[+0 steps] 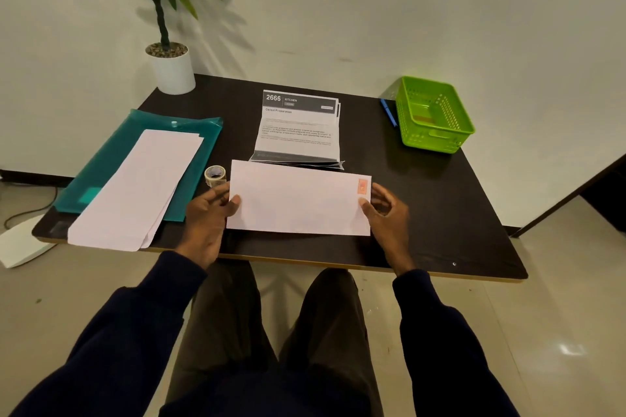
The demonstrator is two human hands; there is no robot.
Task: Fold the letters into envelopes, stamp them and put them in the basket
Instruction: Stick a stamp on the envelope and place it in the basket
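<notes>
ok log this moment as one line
envelope: stamped, held | left hand: pinches left edge | right hand: pinches right edge below stamp | basket: far right

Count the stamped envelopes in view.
1: the envelope, held by left hand and right hand near the table's front edge, stamp at its right end. The basket may hide more.

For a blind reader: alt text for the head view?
A left hand and right hand hold a stamped white envelope by its ends at a dark table. Printed letters lie behind it, a green basket far right, blank envelopes on a teal folder left.
</notes>
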